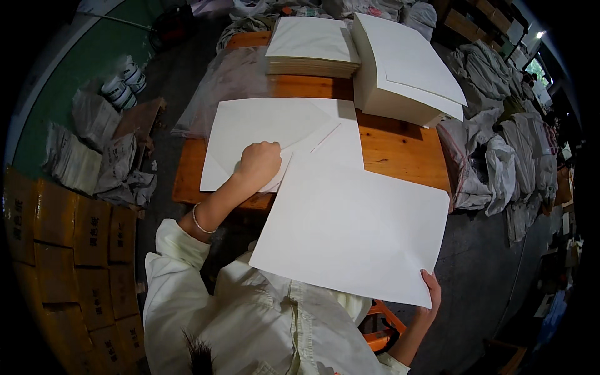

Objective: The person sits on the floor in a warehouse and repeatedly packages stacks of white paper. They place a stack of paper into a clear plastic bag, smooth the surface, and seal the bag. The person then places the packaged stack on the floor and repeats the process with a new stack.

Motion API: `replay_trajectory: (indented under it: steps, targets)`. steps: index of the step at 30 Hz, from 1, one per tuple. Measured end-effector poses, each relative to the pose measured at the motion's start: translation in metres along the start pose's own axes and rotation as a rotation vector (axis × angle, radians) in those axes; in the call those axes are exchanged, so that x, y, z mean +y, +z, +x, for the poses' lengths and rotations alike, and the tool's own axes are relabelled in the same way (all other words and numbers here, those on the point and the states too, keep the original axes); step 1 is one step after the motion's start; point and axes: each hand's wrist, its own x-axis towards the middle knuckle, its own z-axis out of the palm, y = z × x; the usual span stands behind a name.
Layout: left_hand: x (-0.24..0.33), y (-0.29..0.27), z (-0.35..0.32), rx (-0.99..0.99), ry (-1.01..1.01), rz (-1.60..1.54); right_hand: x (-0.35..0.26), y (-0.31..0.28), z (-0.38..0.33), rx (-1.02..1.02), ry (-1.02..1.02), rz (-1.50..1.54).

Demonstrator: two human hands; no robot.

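My right hand (431, 289) grips the lower right corner of a large white paper sheet (356, 225), which it holds tilted in front of my body. The sheet's far left part overlaps flat white paper (344, 150) on the table. Over that paper lies a clear plastic bag (269, 131) with thin red lines along its edge. My left hand (259, 164) is closed in a fist on the bag, close to the held sheet's left edge. Its fingertips are hidden, so what they pinch cannot be made out.
On the wooden table (400, 150), a tall stack of white paper (406, 62) stands at the far right, beside a lower stack (312, 47). More clear plastic (219, 81) hangs over the left edge. Cardboard boxes (87, 250) are piled at left; grey sacks (500, 137) lie at right.
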Motion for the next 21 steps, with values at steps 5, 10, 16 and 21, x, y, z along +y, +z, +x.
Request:
replay_trajectory:
  steps: [5, 10, 16, 21]
  targets:
    - [0.003, -0.006, -0.01, -0.077, -0.015, -0.031, 0.009, 0.018, 0.016, 0.019, -0.049, 0.047]
    - [0.001, -0.005, -0.028, 0.032, 0.156, -0.144, 0.015, 0.039, 0.029, 0.003, -0.082, 0.091]
    - [-0.007, -0.014, -0.044, 0.014, 0.178, -0.227, 0.025, 0.036, 0.035, 0.015, -0.147, 0.081]
    - [-0.005, -0.015, -0.06, 0.0, 0.141, -0.184, 0.034, 0.033, 0.034, 0.043, -0.184, 0.085]
